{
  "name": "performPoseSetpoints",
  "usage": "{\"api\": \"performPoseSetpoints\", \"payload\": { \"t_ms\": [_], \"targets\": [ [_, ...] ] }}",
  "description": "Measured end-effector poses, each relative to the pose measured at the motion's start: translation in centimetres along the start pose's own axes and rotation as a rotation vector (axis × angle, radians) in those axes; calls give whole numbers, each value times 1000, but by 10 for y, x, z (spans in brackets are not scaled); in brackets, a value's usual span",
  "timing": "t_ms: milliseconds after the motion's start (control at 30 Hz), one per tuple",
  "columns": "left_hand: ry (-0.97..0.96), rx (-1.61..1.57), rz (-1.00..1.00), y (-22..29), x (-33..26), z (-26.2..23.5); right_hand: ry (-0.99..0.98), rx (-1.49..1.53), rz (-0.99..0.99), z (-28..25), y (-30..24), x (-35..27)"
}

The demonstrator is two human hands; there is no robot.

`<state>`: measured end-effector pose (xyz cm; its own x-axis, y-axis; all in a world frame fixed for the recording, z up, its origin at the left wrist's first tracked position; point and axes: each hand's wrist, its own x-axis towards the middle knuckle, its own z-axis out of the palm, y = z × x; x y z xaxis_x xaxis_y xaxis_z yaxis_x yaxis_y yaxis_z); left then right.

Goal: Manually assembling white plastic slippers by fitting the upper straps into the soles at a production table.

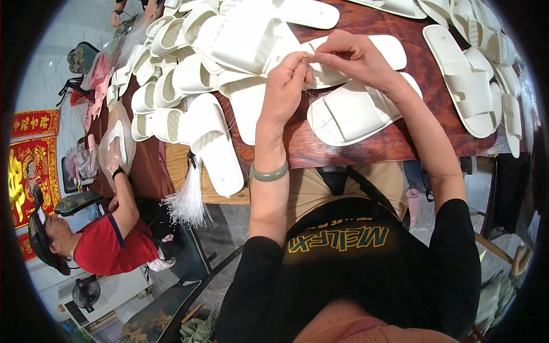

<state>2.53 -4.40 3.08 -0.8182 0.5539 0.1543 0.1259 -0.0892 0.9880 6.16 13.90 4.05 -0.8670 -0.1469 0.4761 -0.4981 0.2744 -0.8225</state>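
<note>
Close together above the table, the fingertips of my left hand (pixel 287 83) and my right hand (pixel 355 59) are pinched. What they hold is too small to make out. Fine pale threads trail near the left wrist, which wears a green bangle (pixel 270 172). Below my right hand lies a white open-toe slipper (pixel 351 114) with loose thread across its toe end. Another white slipper (pixel 390 51) sits just behind the hands, partly covered by them. To the left, a white slipper (pixel 219 146) sticks out past the table's front edge, beside a hanging bundle of white threads (pixel 191 197).
White slippers (pixel 171 91) are heaped at the left of the reddish wooden table (pixel 432 120); more slippers (pixel 466 86) lie at its right. At far left, a person in a red shirt (pixel 111 246) handles a clear plastic bag (pixel 117 134). A chair (pixel 177 263) stands near my left.
</note>
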Motion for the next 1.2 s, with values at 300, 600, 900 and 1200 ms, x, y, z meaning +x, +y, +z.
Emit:
{"api": "performPoseSetpoints", "payload": {
  "t_ms": [300,600,900,1200],
  "targets": [
    [-47,5,-16,2,-3,-3,166,-163,120,7,-14,0],
    [0,1,-10,4,-5,-2,-28,-195,172,0,-16,2],
    [-10,-1,17,1,-4,-3,-52,-360,-6,-1,-16,3],
    [-7,20,5,2,-4,-2,21,-443,52,4,-6,-1]
  ]
}}
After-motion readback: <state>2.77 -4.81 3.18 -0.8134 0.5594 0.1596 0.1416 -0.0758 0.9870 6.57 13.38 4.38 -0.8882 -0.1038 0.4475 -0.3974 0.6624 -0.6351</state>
